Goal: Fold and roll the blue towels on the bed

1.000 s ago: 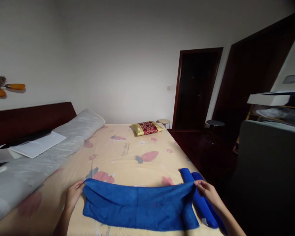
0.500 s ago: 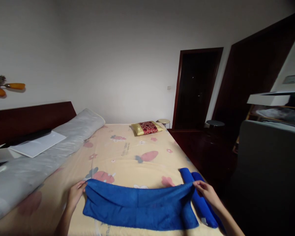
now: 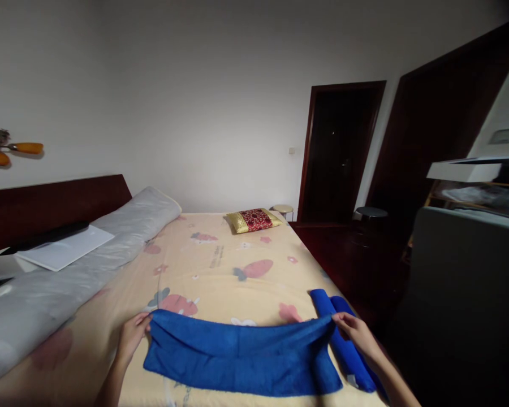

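Note:
A blue towel is stretched sideways between my two hands above the patterned bed sheet. My left hand pinches its upper left corner. At the opposite upper corner, my right hand is closed on the cloth. The towel's top edge sags a little in the middle, and folds run across it. Just beyond and under my right hand lie two blue rolls side by side, partly covered by that hand and forearm; a small white tag shows on one.
A gold and red cushion rests at the bed's far end. Along the left, a grey rolled mattress-like bundle carries a white flat board. Two stools stand past the bed, and a dark grey panel rises at right.
Almost nothing differs; my hands have drawn very slightly closer together, with the towel still held at both corners.

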`<state>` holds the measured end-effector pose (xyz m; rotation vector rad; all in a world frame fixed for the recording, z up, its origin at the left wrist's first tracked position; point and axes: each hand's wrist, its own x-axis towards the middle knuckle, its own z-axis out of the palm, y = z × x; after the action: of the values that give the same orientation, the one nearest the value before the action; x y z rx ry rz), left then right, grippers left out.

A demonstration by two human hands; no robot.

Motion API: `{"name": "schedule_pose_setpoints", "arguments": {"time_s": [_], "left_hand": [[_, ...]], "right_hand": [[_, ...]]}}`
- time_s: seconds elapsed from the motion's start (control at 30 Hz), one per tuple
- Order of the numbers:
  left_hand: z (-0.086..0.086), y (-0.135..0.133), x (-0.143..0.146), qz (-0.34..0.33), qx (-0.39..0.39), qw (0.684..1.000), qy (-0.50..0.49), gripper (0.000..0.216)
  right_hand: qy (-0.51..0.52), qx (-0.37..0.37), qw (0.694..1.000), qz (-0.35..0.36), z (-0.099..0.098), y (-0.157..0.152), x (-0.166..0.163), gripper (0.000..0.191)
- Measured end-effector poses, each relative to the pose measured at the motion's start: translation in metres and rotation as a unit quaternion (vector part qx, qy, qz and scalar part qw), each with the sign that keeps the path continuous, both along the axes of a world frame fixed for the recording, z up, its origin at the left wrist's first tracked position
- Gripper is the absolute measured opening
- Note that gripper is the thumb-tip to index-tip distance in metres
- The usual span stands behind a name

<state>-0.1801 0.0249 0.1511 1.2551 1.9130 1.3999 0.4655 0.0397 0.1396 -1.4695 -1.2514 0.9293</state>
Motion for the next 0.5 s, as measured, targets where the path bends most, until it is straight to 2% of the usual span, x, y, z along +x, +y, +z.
{"name": "schedule_pose_setpoints", "arguments": {"time_s": [0.5], "left_hand": [[-0.0096,0.0027,-0.0024,-0.017,-0.008,1.0,-0.022,0.054]], "right_hand": [[-0.037,-0.013,0.999,0.013,-0.0094,0.0015,0.0025,0.05]]}}
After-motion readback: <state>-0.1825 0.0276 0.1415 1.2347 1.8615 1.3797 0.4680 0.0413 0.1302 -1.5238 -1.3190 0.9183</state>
